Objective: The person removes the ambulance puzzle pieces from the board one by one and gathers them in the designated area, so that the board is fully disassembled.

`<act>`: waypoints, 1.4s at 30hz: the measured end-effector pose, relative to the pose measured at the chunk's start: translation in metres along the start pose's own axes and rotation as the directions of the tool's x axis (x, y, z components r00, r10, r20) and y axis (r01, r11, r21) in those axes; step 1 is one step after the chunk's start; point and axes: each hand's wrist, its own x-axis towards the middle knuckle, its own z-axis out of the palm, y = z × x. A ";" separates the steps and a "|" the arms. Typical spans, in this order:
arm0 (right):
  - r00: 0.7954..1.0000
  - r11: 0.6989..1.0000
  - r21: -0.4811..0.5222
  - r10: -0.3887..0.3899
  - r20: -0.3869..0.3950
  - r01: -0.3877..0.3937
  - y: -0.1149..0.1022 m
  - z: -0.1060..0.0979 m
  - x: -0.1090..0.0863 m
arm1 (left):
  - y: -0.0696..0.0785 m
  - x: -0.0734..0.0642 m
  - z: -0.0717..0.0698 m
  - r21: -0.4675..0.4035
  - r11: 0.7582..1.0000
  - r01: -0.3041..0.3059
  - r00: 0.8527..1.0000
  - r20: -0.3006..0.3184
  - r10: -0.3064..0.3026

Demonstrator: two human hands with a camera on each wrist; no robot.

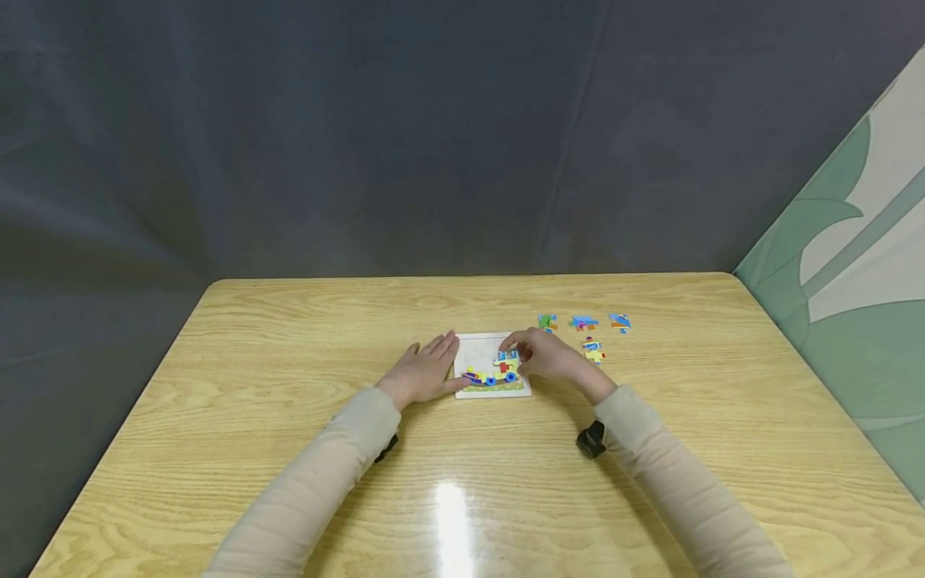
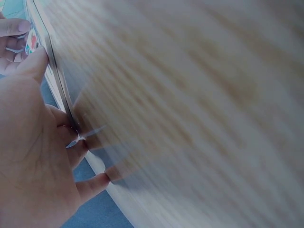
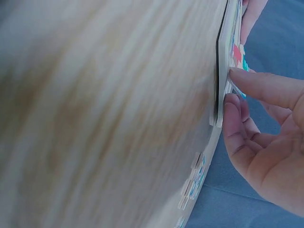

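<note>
I see R hand [image 1: 543,353], fingers curled, pinching a thin knobbed jigsaw pc [image 1: 508,355] at the smooth white board [image 1: 473,347]; L hand [image 1: 426,372] w/ fingers straight, thumb on board. Past R hand: loose pcs [image 1: 584,323], glossy wood-grain table [image 1: 723,401].

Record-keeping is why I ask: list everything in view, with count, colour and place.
puzzle board: one, white, on the table's middle
fitted pieces: count unclear, multicoloured, in the board
loose pieces: four visible, multicoloured, on the table right of the board
table: one, light wood, below everything
backdrop: one, dark grey, behind the table
leaf-patterned panel: one, green and whitish, far right
wrist devices: two, black, at the wrists
sleeves: two, beige, on the arms
left hand: one, bare, at the board's left edge
right hand: one, bare, pinching a puzzle piece
</note>
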 end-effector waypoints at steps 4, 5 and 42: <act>1.000 1.000 -0.008 -0.010 -0.021 0.010 -0.001 -0.001 0.000 | 0.000 0.000 -0.001 -0.001 1.000 0.003 1.000 0.006 -0.003; 1.000 1.000 -0.010 -0.013 -0.024 0.013 -0.001 -0.001 0.000 | 0.000 0.000 -0.002 -0.001 1.000 0.005 1.000 0.007 -0.005; 0.986 0.961 0.249 0.143 -0.089 -0.117 0.000 -0.007 -0.006 | 0.000 0.000 0.002 0.004 1.000 0.001 1.000 0.000 -0.001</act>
